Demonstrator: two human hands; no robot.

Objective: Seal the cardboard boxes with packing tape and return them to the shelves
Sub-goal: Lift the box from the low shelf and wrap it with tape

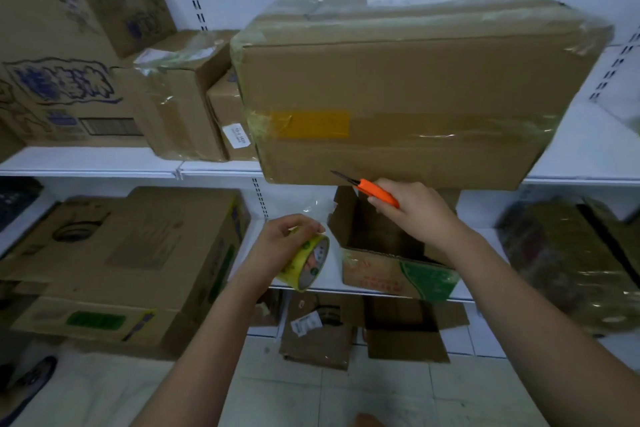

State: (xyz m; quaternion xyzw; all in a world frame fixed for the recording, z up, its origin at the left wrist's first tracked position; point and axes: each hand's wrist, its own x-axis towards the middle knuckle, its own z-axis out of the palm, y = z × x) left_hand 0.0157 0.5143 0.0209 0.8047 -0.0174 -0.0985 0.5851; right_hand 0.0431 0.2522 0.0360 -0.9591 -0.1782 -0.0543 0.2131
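Left hand (pixel 284 246): fingers curled round the yellow packing tape roll (pixel 308 263), kept ready below the shelf edge.
Right hand (pixel 415 208): grips orange-handled scissors (pixel 367 187), blades pointing at the box, probably for cutting tape.
Taped cardboard box (pixel 408 87): sits on the upper shelf (pixel 90 159), its front overhanging.
Open box (pixel 391 253): lower shelf, flaps up, unsealed.

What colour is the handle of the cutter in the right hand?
Orange, seen in the head view: cutter in the right hand.
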